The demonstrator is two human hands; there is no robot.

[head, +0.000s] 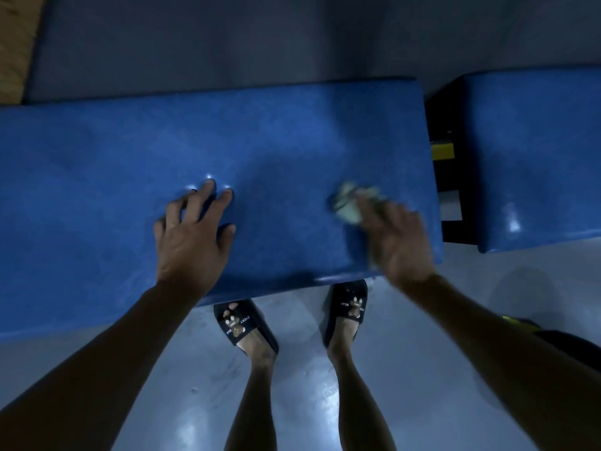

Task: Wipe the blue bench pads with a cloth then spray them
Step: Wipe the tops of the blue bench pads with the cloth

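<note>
The long blue pad lies across in front of you. Your right hand, blurred, presses a pale cloth on its right end; your left hand rests spread flat on it. A second pad sits to the right.

A gym: padded blue bench pads on a black frame, grey floor.

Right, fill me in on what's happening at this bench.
A person is wiping the large blue pad. The right hand presses a pale cloth against the pad near its right end; the hand is motion-blurred, so its grip is unclear. The left hand rests on the pad with spread fingers. A second pad sits to the right, untouched. No spray bottle is visible.
</note>
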